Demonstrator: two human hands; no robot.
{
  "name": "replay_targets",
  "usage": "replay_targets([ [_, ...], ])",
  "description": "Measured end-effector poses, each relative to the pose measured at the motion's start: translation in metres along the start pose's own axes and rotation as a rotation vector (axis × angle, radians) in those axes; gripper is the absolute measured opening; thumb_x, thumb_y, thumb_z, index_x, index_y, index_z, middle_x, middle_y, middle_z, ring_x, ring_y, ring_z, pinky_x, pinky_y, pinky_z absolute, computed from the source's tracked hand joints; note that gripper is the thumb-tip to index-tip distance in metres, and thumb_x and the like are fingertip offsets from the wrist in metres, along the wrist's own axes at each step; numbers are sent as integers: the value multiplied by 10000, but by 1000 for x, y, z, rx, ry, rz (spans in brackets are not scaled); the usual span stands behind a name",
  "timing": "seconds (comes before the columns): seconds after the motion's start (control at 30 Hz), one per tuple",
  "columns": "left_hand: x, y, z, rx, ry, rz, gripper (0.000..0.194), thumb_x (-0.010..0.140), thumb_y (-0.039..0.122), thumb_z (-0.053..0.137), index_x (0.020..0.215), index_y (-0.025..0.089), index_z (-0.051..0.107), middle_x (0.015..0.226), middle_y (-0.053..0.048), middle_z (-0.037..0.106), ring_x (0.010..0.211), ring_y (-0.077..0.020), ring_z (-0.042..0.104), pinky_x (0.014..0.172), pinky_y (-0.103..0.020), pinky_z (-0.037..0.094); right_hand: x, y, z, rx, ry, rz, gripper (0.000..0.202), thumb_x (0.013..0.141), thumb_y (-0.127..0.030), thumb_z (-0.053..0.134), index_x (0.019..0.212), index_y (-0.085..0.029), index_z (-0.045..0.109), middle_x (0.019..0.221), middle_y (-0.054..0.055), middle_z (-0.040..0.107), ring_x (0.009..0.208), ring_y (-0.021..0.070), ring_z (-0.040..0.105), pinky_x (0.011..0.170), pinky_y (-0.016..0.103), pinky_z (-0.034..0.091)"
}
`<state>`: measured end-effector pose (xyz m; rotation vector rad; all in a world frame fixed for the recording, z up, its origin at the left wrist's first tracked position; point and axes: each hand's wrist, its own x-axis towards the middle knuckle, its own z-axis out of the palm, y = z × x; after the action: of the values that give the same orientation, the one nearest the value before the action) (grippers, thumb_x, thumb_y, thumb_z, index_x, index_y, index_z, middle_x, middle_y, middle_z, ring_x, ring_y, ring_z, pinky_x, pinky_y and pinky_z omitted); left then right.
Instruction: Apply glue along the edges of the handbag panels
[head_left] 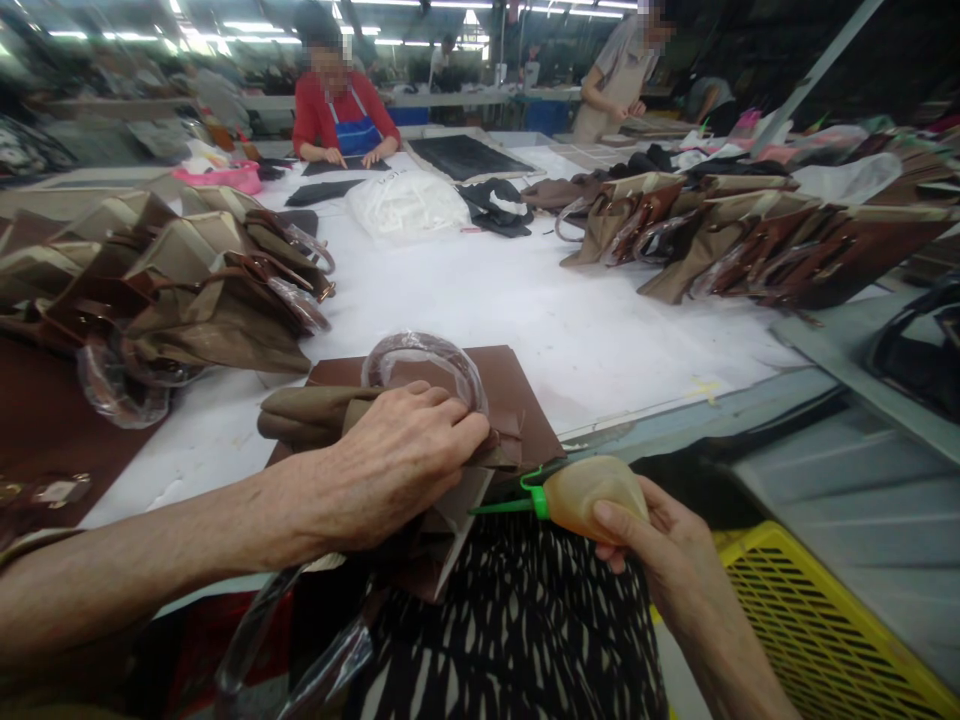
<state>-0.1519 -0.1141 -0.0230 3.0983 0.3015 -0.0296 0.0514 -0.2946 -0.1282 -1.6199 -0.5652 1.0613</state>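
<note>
A brown handbag lies at the near edge of the white table, part of it hanging over toward my lap. My left hand is closed on the bag's upper part, beside a plastic-wrapped handle; its fingertips are hidden. In my right hand is a squeeze bottle of amber liquid, held on its side. The bottle's thin green nozzle points left, its tip at the pale edge of the bag. Whether the tip touches that edge I cannot tell.
Several brown bags stand at the left, and more bags at the right. A white plastic bag and black pieces lie farther back. A yellow crate is at my lower right. Across the table a person in red works.
</note>
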Motion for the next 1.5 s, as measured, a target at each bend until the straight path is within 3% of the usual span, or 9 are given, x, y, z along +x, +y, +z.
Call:
replay_targets([
  [0.57, 1, 0, -2, 35, 15, 19, 52, 818, 154, 505, 839, 191, 476, 795, -28, 585, 697, -210, 528, 616, -335, 353, -32, 9, 6, 100, -25, 63, 444, 673, -461, 762, 970, -155, 638, 569, 10, 598, 451, 152, 511, 381, 221, 401],
  [0.8, 0, 0, 0, 37, 31, 19, 35, 831, 164, 492, 835, 194, 475, 807, -28, 597, 717, -213, 544, 643, -339, 375, -29, 2, 14, 49, 112, -6, 435, 645, -453, 782, 917, -148, 632, 565, 18, 604, 467, 155, 523, 408, 222, 425],
  [1.13, 2, 1, -2, 44, -10, 2, 25, 830, 168, 502, 841, 187, 490, 824, -31, 607, 741, -220, 558, 670, -341, 395, -42, 4, 17, 95, 11, 48, 398, 683, -438, 767, 931, -162, 623, 585, 4, 594, 488, 161, 527, 396, 223, 421],
  [1.5, 3, 0, -1, 44, 0, 5, 53, 817, 161, 522, 855, 187, 495, 841, -30, 610, 758, -225, 558, 687, -343, 392, -56, 4, 20, 141, 71, 112, 434, 663, -452, 772, 950, -161, 626, 574, 9, 601, 488, 163, 521, 416, 228, 430],
])
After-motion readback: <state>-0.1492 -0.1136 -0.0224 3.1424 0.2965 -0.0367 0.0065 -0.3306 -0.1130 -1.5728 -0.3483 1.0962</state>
